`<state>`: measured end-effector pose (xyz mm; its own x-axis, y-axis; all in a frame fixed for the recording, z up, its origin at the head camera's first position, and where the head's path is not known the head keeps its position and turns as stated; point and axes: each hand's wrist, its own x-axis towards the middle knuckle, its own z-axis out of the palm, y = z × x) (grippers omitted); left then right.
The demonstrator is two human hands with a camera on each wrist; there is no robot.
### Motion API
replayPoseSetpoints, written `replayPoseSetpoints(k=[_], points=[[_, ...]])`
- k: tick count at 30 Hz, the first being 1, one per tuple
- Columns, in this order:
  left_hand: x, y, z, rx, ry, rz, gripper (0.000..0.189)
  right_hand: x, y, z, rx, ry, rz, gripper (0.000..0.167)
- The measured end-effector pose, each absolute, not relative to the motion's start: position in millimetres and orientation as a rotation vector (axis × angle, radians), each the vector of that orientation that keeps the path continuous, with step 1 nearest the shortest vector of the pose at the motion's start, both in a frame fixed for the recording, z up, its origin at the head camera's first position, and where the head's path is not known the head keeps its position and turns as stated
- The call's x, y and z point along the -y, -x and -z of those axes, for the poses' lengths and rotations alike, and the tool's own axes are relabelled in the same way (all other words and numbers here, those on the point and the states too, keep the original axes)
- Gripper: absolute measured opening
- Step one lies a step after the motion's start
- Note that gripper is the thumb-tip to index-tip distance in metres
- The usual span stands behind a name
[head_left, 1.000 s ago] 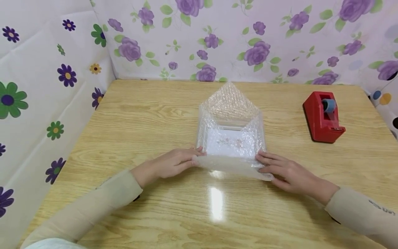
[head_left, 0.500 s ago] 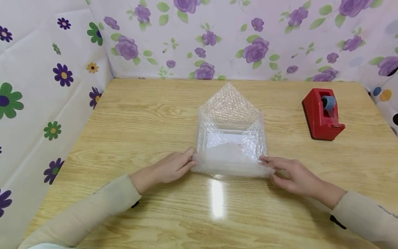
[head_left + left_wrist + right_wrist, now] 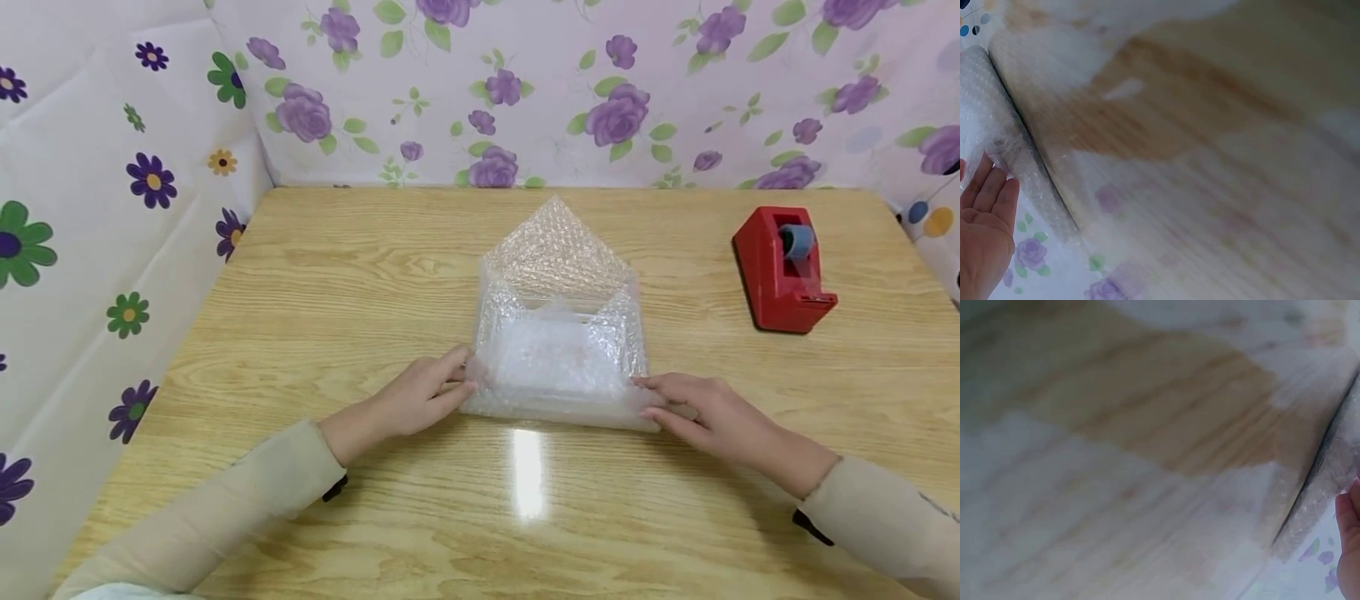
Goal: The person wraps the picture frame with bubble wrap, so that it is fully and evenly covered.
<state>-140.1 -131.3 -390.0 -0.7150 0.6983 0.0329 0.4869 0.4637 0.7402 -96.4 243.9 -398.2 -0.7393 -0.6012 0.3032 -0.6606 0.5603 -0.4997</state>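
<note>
A flat, pale rectangular object [image 3: 555, 354] lies on the table inside clear bubble wrap [image 3: 558, 250]. The wrap's far flap spreads out as a triangle, its sides are folded in, and the front flap now covers most of the object, blurring its face. At the front left corner, my left hand [image 3: 420, 396] pinches the wrap between thumb and fingers. My right hand [image 3: 723, 421] pinches the front right corner the same way. Both wrist views catch the fingers at the wrap's edge, the left hand [image 3: 988, 231] palm showing and the right hand [image 3: 1350, 550] partly cut off.
A red tape dispenser [image 3: 780, 271] with a blue roll stands at the back right of the wood-grain table [image 3: 360, 250]. Flower-printed sheets [image 3: 450, 92] hang behind and on the left. Light glares on the tabletop in front of the wrap.
The front flap of bubble wrap has been folded away from me, over the object, covering its flower print. Both hands have stayed at the front corners, shifting slightly.
</note>
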Motion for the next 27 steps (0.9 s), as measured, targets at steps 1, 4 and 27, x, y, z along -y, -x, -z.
replayPoseSetpoints(k=[1,4,27], points=[[131.0,140.3,390.2,-2.445,-1.012,-1.106,0.011,-243.8,97.6,398.5,2.675,-1.086,-0.942,0.035],[130.4,140.7,391.7,-2.457,-1.014,-1.136,0.01,-242.7,100.0,400.3,2.64,-1.059,-0.999,0.03],[110.5,131.4,391.5,-2.753,-0.835,-1.254,0.055,-225.2,104.3,393.2,2.662,-0.993,-0.817,0.046]])
